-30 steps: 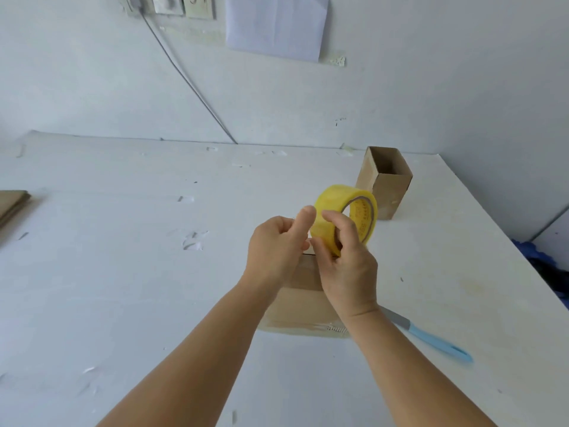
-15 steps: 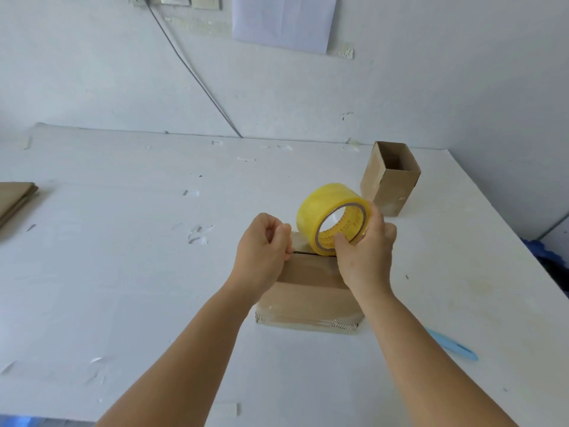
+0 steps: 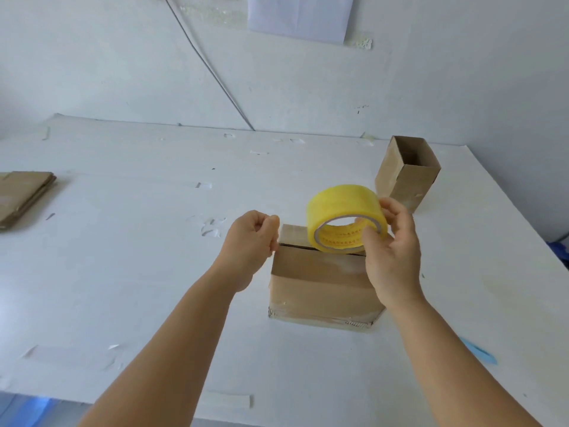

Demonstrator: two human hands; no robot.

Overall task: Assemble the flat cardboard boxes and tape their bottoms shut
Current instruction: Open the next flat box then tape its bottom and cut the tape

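- Two hands work over a cardboard box (image 3: 320,285) standing on the white tabletop (image 3: 138,272), its flaps folded shut on top.
- Right hand (image 3: 392,251) grips a yellow tape roll (image 3: 343,212) just above the box, fingers curled around its rim.
- Left hand (image 3: 251,238) pinches, seemingly the tape's free end, at the box's left edge.
- Finished-looking open box (image 3: 406,174) stands far right; flat boxes (image 3: 24,195) wait far left, so most work appears left.

Box (image 3: 320,282) at tabletop (image 3: 138,272) centre, tape roll (image 3: 346,218) above its far edge; open box (image 3: 406,174) behind to the right; flat cardboard stack (image 3: 23,197) far left; knife handle (image 3: 477,352) at near right
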